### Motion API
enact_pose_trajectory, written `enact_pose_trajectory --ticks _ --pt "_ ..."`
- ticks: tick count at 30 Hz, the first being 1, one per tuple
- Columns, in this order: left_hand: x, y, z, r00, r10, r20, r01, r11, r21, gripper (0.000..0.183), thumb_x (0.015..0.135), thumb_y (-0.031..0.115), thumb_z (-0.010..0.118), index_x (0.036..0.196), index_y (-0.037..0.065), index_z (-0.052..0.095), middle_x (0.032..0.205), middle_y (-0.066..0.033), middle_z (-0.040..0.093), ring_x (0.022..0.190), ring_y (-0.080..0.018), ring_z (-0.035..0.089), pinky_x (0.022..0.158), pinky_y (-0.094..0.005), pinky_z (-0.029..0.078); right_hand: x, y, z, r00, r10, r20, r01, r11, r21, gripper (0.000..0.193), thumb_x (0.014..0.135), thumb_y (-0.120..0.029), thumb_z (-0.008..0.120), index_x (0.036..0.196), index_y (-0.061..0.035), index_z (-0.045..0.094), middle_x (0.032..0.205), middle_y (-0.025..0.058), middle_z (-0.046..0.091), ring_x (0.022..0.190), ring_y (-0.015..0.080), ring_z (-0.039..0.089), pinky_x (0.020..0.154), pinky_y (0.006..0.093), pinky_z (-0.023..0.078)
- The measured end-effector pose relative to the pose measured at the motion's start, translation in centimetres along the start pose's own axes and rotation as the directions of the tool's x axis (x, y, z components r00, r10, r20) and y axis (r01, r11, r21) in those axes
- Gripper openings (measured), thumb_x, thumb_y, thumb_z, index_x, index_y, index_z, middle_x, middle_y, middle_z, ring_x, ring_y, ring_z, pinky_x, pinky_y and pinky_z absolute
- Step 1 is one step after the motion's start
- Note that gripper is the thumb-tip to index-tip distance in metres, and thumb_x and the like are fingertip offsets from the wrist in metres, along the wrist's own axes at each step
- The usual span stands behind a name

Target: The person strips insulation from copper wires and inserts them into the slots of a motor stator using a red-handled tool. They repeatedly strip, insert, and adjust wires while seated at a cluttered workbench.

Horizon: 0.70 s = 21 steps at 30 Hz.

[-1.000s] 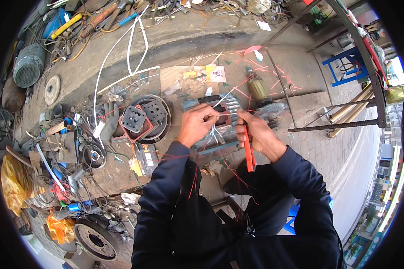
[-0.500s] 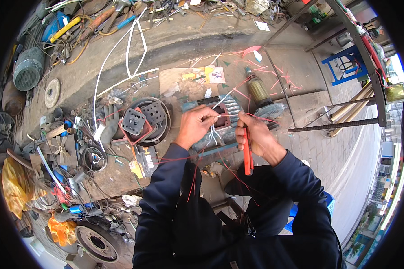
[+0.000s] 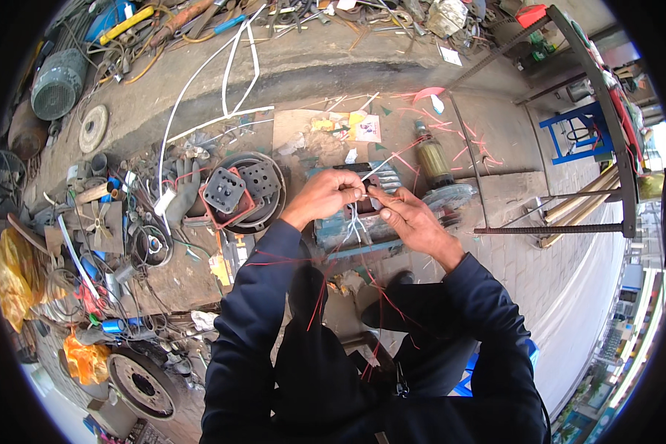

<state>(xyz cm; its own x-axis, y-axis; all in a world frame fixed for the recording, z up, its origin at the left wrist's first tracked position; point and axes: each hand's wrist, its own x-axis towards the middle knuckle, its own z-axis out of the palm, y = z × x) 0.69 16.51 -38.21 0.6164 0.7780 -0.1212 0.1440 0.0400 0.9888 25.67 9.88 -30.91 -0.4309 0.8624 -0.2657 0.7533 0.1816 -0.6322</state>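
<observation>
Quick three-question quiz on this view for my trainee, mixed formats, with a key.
1. True or false: both hands are at the white wires over the blue motor housing.
2. Which lies to the person's left of the motor housing? A) round end cover with square plates B) blue stool C) rebar frame
3. Fill in: the loose strands draped over the dark sleeves are coloured ____.

Key:
1. True: the left hand and right hand pinch the white wires above the blue motor housing.
2. A, the end cover.
3. Red, the red strands.

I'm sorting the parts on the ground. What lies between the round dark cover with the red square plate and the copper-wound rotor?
In the head view, the blue motor body lies between the round cover and the rotor, with both hands pinching white wires over it.
</observation>
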Motion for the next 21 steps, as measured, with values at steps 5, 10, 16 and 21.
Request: enact_pose_trajectory --ticks 5,10,16,21 --pt "0.2 0.5 -0.6 0.999 -0.026 0.035 0.028 0.999 -0.043 0.011 0.098 0.012 0.071 0.095 0.003 0.074 0.085 -0.0046 0.073 0.076 -0.0138 0.067 0.070 -0.0320 0.053 2.2 -0.2 1.2 0.981 -0.110 -0.159 0.164 0.911 0.379 0.037 0.100 -0.012 0.071 0.136 -0.0042 0.069 0.137 0.0113 0.071 0.122 0.0246 0.069 0.103 0.0357 0.053" --pt "0.2 0.5 -0.9 0.997 -0.021 0.076 0.025 0.999 -0.041 0.010 0.098 0.011 0.072 0.098 0.001 0.073 0.085 -0.0047 0.073 0.075 -0.0136 0.068 0.071 -0.0334 0.055 2.5 0.2 1.4 0.986 -0.061 -0.158 0.129 0.874 0.469 0.035 0.098 -0.010 0.076 0.131 -0.0004 0.072 0.122 0.0095 0.077 0.108 0.0151 0.070 0.095 0.0301 0.055" --pt "0.0 -0.5 -0.2 0.999 0.040 0.013 -0.039 0.994 -0.103 0.013 0.102 0.012 0.070 0.104 -0.001 0.071 0.093 -0.0035 0.072 0.089 -0.0114 0.064 0.080 -0.0303 0.053 1.7 -1.5 -0.4 0.926 0.353 -0.136 -0.167 0.704 0.690 0.033 0.100 -0.018 0.076 0.129 -0.0028 0.074 0.102 0.0073 0.077 0.074 0.0080 0.062 0.064 0.0239 0.051" --pt "-0.4 -0.4 0.8 0.989 0.067 -0.133 -0.064 0.998 0.029 0.009 0.097 0.011 0.075 0.100 0.003 0.074 0.089 -0.0067 0.073 0.081 -0.0144 0.067 0.073 -0.0316 0.053 1.8 -2.8 1.5 0.942 0.321 0.099 -0.207 0.326 0.922 0.034 0.101 -0.025 0.076 0.128 -0.0057 0.073 0.085 0.0027 0.071 0.063 0.0062 0.056 0.055 0.0228 0.044"
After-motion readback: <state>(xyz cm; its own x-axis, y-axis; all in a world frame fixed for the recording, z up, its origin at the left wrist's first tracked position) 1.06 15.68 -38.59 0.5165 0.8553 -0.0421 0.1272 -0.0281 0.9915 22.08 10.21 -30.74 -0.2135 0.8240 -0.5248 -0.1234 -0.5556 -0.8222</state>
